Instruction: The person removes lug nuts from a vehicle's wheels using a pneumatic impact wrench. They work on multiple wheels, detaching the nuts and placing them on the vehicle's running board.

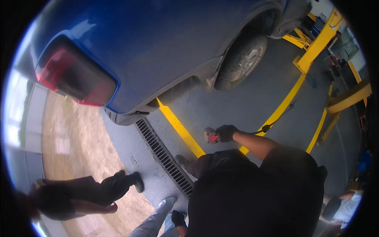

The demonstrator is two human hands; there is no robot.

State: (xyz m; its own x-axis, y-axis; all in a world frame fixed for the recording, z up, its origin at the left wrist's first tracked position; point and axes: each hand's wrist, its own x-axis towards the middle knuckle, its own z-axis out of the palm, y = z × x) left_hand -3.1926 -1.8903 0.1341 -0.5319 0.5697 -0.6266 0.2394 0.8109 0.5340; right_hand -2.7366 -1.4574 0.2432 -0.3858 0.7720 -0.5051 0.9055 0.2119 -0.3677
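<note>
Gripping a red-tipped hose nozzle (212, 136) toward the blue car (158, 43), the gloved right hand (226, 132) is closing firmly; the gloved left hand (178, 218) is hanging near, grip unclear.

Colours and patterns as seen from the head camera. The car body (158, 39) was deep blue, with a dark red tail lamp (73, 79) and a black tyre (237, 63) around a grey wheel. The floor (252, 102) was matte grey, crossed by bright yellow painted lines (181, 130); a drain grate (164, 156) showed a regular pattern of dark slots. The lift arms (319, 41) were yellow. The right hand (226, 133) wore a black glove and held a tool (212, 136) with a red and grey head; the left hand (178, 218) was also gloved in black. The ground outside (75, 134) was sandy brown. The person's shirt (256, 197) was black.
</note>
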